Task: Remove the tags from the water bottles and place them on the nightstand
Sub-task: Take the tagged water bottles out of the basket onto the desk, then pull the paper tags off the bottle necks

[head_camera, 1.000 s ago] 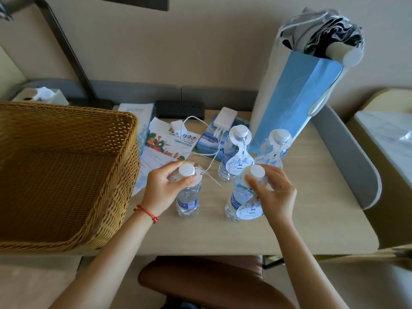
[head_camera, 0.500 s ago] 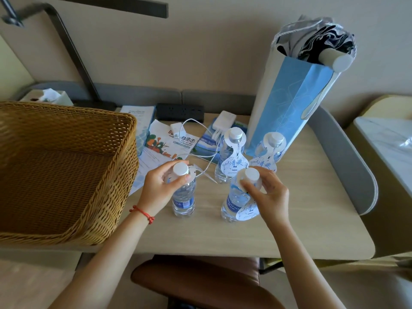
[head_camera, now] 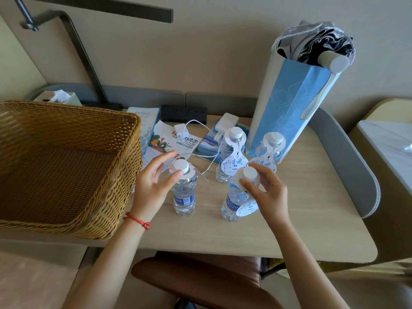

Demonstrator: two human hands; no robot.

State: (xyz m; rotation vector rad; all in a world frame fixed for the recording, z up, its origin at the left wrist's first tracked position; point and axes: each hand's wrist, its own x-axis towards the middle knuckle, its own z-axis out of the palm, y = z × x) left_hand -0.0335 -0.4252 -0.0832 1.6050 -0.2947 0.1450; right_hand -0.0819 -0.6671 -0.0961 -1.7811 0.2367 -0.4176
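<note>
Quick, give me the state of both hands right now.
Left hand: open, fingers spread, thumb tip on the tag collar of the left front bottle.
Right hand: pinching the tag at the neck of the right front bottle.

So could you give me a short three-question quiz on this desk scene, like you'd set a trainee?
1. How many clear plastic water bottles stand on the pale wooden desk?
2. True or false: the woven wicker basket has bottles in it.
3. Which hand wears the red string bracelet: A left, B right?

Key:
1. Four: the front left bottle at the left hand, the front right bottle at the right hand, the rear left bottle and the rear right bottle, which stands by the tall blue paper bag.
2. False; no bottles show inside.
3. A.
</note>
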